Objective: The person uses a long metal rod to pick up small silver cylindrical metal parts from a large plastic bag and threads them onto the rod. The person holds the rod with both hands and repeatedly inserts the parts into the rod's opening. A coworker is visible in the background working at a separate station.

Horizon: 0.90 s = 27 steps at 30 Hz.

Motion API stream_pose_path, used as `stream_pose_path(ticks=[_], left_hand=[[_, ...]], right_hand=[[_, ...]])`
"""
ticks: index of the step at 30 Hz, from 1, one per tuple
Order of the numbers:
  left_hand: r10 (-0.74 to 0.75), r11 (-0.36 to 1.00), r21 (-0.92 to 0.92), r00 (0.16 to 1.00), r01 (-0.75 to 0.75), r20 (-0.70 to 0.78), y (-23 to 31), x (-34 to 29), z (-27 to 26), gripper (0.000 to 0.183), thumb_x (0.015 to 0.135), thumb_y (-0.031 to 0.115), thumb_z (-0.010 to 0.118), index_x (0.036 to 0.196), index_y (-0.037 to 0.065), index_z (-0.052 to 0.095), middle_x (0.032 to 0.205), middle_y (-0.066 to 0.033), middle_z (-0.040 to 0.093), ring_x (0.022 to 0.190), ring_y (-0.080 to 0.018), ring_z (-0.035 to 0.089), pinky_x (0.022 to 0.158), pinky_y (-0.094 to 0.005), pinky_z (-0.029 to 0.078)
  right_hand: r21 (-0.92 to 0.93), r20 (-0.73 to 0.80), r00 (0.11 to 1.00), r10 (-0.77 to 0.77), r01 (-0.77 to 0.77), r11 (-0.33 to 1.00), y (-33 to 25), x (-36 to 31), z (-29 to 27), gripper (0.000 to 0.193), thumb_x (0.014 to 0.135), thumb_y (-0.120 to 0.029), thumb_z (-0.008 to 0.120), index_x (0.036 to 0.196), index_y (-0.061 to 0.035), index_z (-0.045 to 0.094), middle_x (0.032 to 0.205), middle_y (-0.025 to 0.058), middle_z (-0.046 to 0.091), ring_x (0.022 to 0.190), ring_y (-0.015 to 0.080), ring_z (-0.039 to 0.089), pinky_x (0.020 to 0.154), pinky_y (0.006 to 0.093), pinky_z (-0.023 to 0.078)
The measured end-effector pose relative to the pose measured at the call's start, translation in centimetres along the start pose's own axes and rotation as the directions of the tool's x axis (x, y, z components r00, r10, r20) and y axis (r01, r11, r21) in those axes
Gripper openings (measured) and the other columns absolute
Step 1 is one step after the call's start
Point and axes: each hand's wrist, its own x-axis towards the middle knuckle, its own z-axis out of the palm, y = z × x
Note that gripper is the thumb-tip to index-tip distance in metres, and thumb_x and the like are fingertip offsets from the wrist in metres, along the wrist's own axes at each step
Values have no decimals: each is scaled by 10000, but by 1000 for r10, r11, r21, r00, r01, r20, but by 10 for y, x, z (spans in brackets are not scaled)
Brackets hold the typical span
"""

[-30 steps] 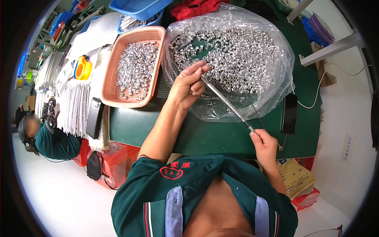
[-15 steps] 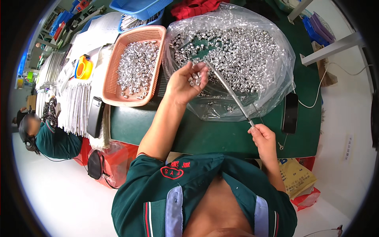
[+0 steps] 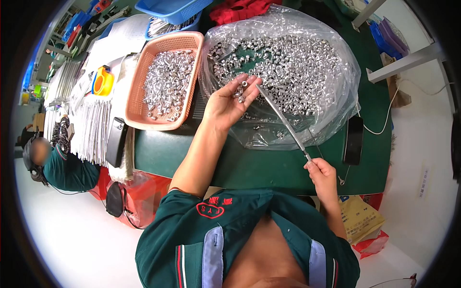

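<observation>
Loosely cupped, palm up, the left hand [image 3: 227, 104] cradles small metal pieces [image 3: 241, 100].
Its fingers part slightly at the clear bag's [image 3: 338, 120] left side; the right hand [image 3: 322, 177], nearer, pinches a slanting metal rod [image 3: 287, 124] by its near end.

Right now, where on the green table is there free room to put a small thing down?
The green table is bare in front of the orange basket, left of the left forearm, and, right of that forearm, between the plastic bag and the front edge. Crowded: basket and bag, both holding many small metal pieces.
</observation>
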Motion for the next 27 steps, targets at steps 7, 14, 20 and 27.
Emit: stream_pose_path(ticks=[7,14,20,27], left_hand=[[59,997,37,997,-61,53,0,-1,-4,300,955,63,427,1222,-74,434,1296,-220,461,1253,-374,439,1019,-514,417],[132,985,99,988,-140,83,0,-1,-2,348,881,-72,440,1227,-64,410,1312,-228,427,1292,-375,387,1062,-499,374],[212,967,122,971,-225,109,-1,-2,2,407,807,-176,435,1196,-59,424,1286,-221,444,1287,-367,397,1052,-466,402],[228,958,147,966,-245,120,-5,-2,0,355,803,-200,427,1116,-53,505,1267,-215,462,1270,-364,417,1029,-445,434]], right_hand=[[-103,16,1000,-16,17,995,3,-4,-1,163,898,-121,591,828,25,614,627,-39,462,589,27,390,521,199,308],[-235,56,988,-146,155,959,-2,-9,4,129,884,-97,601,840,23,619,600,-33,471,566,30,400,506,206,322],[-230,10,996,-94,94,969,6,-9,9,125,883,-99,596,858,20,623,610,-17,506,578,33,425,518,211,340],[-228,10,997,-82,82,970,4,-11,10,122,879,-95,594,862,23,622,623,-11,523,593,36,443,531,212,357]])
